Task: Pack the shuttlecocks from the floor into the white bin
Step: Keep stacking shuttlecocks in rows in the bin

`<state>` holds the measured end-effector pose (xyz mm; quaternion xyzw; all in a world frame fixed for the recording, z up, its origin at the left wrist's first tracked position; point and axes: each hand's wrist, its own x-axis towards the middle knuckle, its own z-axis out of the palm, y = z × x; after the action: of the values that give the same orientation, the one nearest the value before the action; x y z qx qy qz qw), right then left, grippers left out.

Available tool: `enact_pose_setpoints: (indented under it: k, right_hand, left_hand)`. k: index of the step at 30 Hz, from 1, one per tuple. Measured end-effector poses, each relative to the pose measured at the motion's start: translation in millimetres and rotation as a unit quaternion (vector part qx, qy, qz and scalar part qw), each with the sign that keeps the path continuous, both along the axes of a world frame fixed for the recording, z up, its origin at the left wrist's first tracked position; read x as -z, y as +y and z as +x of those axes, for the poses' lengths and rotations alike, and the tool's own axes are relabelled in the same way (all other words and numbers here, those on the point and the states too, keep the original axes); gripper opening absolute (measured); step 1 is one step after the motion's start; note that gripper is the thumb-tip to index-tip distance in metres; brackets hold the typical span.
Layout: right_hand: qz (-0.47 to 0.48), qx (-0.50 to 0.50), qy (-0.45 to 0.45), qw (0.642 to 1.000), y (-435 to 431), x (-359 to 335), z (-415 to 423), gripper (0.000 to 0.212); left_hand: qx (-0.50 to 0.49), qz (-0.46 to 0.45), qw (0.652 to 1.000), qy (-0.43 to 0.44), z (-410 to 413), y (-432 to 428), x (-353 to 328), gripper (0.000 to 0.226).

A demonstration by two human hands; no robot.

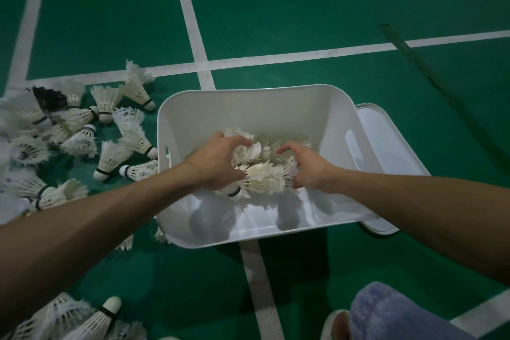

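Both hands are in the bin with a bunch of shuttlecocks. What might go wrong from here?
1. The left hand and right hand squeeze the bunch of shuttlecocks from both ends; the frayed feathers may bend or snap.
2. A loose shuttlecock pokes out at the near-left corner of the bin; shifting the bin could crush it.
3. The bin seems to sit partly on its lid, so pressing down may rock it.

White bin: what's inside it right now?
A small cluster of shuttlecocks, gripped by the left hand and right hand inside the white bin. Its near floor is bare. Whatever lies beneath the hands and cluster is covered, so no exact count.
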<state>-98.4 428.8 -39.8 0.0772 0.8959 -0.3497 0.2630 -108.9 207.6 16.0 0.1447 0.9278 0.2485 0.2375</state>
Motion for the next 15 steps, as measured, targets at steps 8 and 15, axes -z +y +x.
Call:
enact_pose_setpoints:
  k: [8,15]
  right_hand:
    - [-0.047,-0.032,0.004,0.998,3.3,-3.2,3.2,0.064]
    - [0.067,-0.03,0.085,0.994,-15.9,13.6,-0.8,0.042]
  left_hand:
    - [0.004,0.005,1.0,0.003,0.6,-1.5,3.3,0.063]
    - [-0.002,0.012,1.0,-0.002,1.2,-4.3,2.6,0.062]
